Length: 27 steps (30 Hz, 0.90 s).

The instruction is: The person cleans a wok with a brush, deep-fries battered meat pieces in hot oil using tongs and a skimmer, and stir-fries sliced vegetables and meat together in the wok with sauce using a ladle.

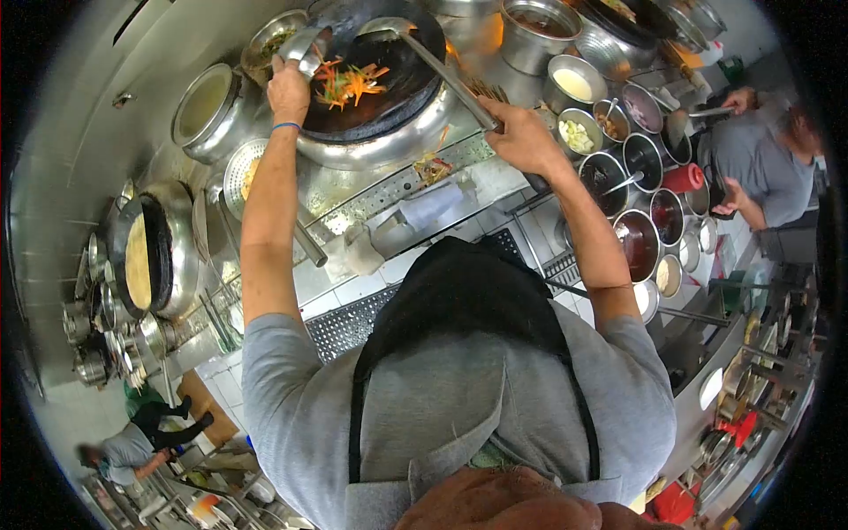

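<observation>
My left hand [289, 91] grips a small metal bowl [305, 51], tilted over the left side of a dark wok [402, 110]. Orange and green vegetable strips [353, 86] are at the bowl's mouth and inside the wok. My right hand [523, 137] is closed around the long handle of a metal ladle [437, 66]. The ladle's head lies at the far side of the wok, partly in glare.
A large pot [205, 110] stands left of the wok. Several ingredient containers, including one of chopped pale vegetables [576, 134], crowd the right side. A co-worker [760, 159] stands beyond them. Another wok [159, 256] sits at left; another person [132, 450] is lower left.
</observation>
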Available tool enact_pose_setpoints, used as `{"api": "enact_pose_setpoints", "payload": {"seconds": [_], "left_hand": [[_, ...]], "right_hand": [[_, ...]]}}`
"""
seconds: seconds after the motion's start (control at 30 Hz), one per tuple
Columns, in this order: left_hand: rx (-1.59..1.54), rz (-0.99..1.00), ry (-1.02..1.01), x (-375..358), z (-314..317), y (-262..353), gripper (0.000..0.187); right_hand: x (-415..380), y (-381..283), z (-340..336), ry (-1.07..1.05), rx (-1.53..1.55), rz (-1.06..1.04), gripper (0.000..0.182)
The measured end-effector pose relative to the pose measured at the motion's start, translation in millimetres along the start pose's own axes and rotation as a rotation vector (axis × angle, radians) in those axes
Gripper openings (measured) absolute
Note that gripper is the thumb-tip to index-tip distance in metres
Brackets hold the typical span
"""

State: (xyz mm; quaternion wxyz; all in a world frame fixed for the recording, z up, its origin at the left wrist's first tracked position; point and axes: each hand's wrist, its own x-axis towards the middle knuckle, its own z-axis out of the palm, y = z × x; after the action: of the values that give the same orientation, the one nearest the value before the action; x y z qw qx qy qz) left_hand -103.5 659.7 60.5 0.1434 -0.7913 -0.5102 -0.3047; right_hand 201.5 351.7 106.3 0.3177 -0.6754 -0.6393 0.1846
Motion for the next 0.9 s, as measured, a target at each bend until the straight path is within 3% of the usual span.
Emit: {"api": "enact_pose_setpoints", "payload": {"seconds": [0.07, 0.13, 0.3, 0.4, 0.53, 0.57, 0.67, 0.7, 0.77, 0.8, 0.87, 0.9], "left_hand": [[-0.014, -0.034, 0.064, 4.6, -3.0, 5.2, 0.023], [0.07, 0.112, -0.127, -0.9, 13.1, 4.8, 0.022], [-0.077, -0.014, 0.106, -10.3, 11.0, 0.5, 0.018], [-0.07, 0.083, -0.007, -23.5, 5.5, 4.3, 0.016], [-0.229, 0.006, 0.194, -27.3, 0.3, -2.5, 0.018], [-0.248, 0.053, 0.158, -33.5, 2.0, -0.7, 0.019], [-0.272, -0.036, 0.285, -42.1, -10.5, -3.0, 0.021], [-0.311, -0.177, 0.21, -46.3, -25.5, -4.9, 0.015], [-0.827, -0.523, 0.198, -61.5, -59.4, -4.4, 0.01], [-1.085, -0.694, 0.182, -68.5, -66.6, -5.9, 0.009], [-1.314, -0.78, 0.285, -86.3, -66.0, -20.7, 0.006], [-1.408, -0.787, 0.29, -96.7, -66.7, -25.3, 0.01]], "right_hand": [[-0.2, -2.4, 4.6, 0.0, -0.015, -0.015, 0.058], [1.6, -8.6, 6.7, 0.0, -0.006, -0.029, 0.058], [0.7, -11.5, 15.6, -0.001, 0.013, -0.039, 0.058], [-1.0, -10.2, 25.4, 0.007, -0.028, -0.096, 0.057], [-5.9, -16.0, 31.8, -0.039, 0.01, -0.029, 0.059], [-7.8, -15.8, 33.4, -0.057, 0.028, -0.006, 0.059], [-12.1, -21.5, 28.0, -0.113, 0.017, 0.048, 0.057], [-17.0, -17.7, 24.0, -0.133, 0.039, 0.018, 0.057], [-24.4, -4.4, 12.3, -0.17, 0.086, -0.042, 0.056], [-20.5, -6.6, 4.6, -0.268, 0.153, 0.067, 0.057], [-10.4, -21.3, -19.2, -0.467, 0.29, 0.307, 0.059], [0.1, -26.3, -19.9, -0.508, 0.315, 0.254, 0.059]]}}
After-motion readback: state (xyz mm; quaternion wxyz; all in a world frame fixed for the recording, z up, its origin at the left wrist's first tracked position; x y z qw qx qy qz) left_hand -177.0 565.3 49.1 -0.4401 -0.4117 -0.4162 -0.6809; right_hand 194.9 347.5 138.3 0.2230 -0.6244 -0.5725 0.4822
